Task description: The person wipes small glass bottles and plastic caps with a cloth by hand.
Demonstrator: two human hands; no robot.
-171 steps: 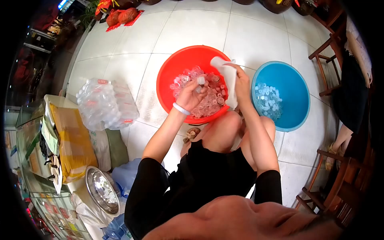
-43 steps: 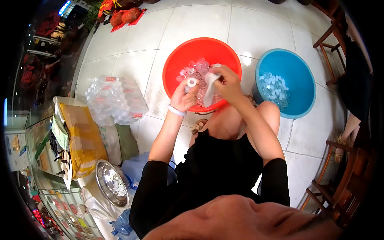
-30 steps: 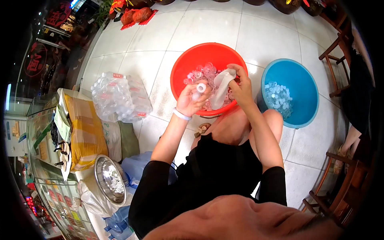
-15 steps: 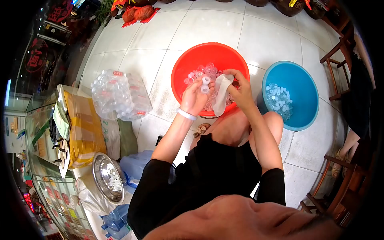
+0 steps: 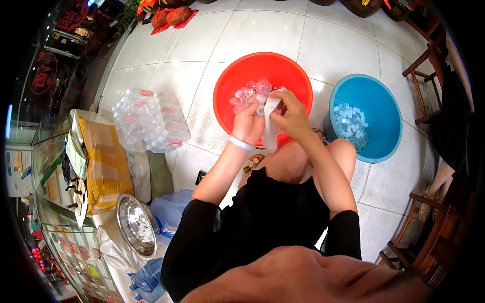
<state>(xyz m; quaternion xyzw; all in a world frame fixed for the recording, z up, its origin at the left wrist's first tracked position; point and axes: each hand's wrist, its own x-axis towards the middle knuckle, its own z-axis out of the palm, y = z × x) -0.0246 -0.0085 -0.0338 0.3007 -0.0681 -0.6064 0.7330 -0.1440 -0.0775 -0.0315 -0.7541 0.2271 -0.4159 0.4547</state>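
Observation:
Over the red basin (image 5: 222, 76), my left hand (image 5: 246, 125) curls around small whitish, clear plastic caps (image 5: 261, 101); their exact kind is hard to tell. My right hand (image 5: 293, 116) pinches a white cloth (image 5: 271, 126), which hangs down and lies against the caps and the left fingers. More clear plastic caps (image 5: 246, 91) lie inside the red basin, just beyond my hands. To the right, a blue basin (image 5: 386, 121) holds a heap of similar clear and white caps (image 5: 352, 123).
On the left are a shrink-wrapped pack of clear bottles (image 5: 150, 120), a taped carton (image 5: 107, 165) and a metal bowl (image 5: 124, 230) with small white pieces in it. Blue water jugs (image 5: 146, 283) sit nearer me. A wooden chair (image 5: 427, 83) and a person's legs (image 5: 439, 182) are at right.
My right hand has moved left, bringing the cloth up against the caps in my left hand. The cloth now partly covers them.

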